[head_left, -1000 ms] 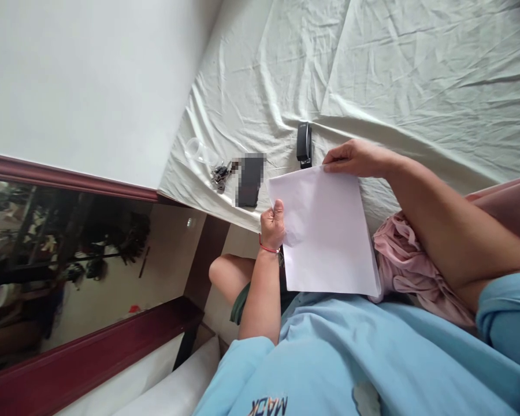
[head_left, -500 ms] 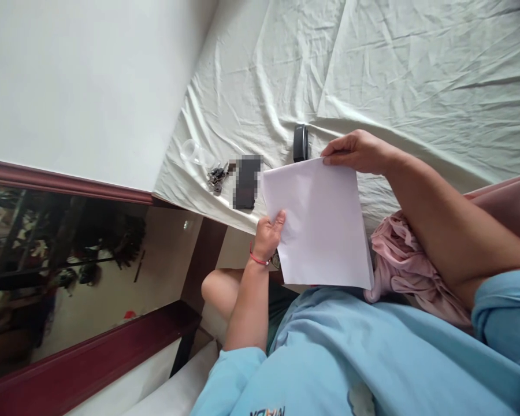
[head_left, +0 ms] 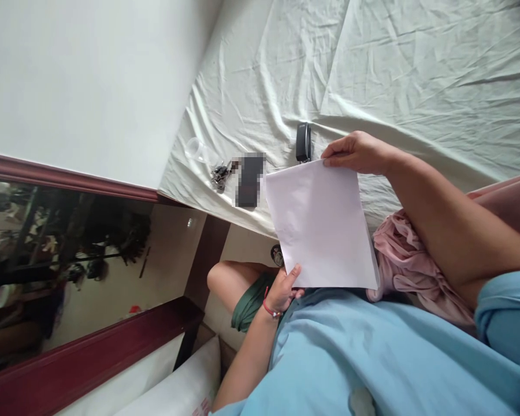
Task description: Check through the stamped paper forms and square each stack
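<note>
I hold a stack of white paper (head_left: 323, 222) over my lap at the edge of a bed. My right hand (head_left: 355, 153) is closed on the paper's far right corner, fingers pinching it. My left hand (head_left: 283, 286), with a red band at the wrist, grips the near left corner from below, thumb on top. A black stapler (head_left: 303, 141) lies on the sheet just beyond the paper's far edge, close to my right hand.
The pale green bed sheet (head_left: 394, 69) is wrinkled. A bunch of keys (head_left: 220, 175), a dark flat device (head_left: 249, 180) and a clear plastic piece (head_left: 197, 151) lie near its corner. A pink cloth (head_left: 401, 260) rests under my right forearm. Dark red wooden furniture (head_left: 91, 346) stands at left.
My left hand has slid along the paper's left edge from near the far corner to the near corner. My right hand has kept its hold on the far corner.
</note>
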